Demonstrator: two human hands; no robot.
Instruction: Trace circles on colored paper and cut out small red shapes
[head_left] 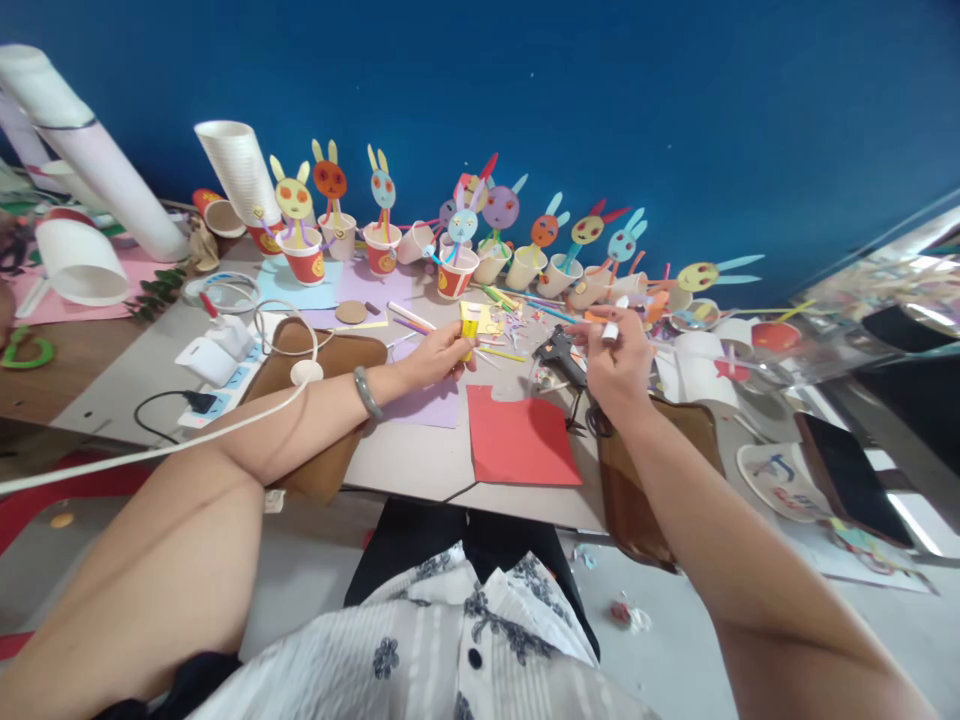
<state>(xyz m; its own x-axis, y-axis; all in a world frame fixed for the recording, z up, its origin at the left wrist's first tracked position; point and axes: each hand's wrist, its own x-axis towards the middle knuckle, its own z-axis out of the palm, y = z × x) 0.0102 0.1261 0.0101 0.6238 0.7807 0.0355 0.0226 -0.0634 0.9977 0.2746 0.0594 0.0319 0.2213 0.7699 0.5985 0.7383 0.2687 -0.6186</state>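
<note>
My left hand [439, 358], with a bangle on its wrist, is closed around a small yellow box-like piece [469, 338] with a pale top. My right hand [621, 362] is raised at the right, its fingers bent together. A small white piece [610, 331] shows between those fingers; its kind is not clear. Beside the right hand lies a black glue gun [561, 355] on the table. Red paper [519, 438] lies between the hands, nearer the front edge, and purple paper [424, 392] is under the left hand.
Paper cups with rabbit-faced figures, such as a red cup [304, 262], line the blue wall. Pens and scraps [514, 325] litter the middle. A power strip [225, 390] with a white cable is at left; a dark phone [851, 480] is at right.
</note>
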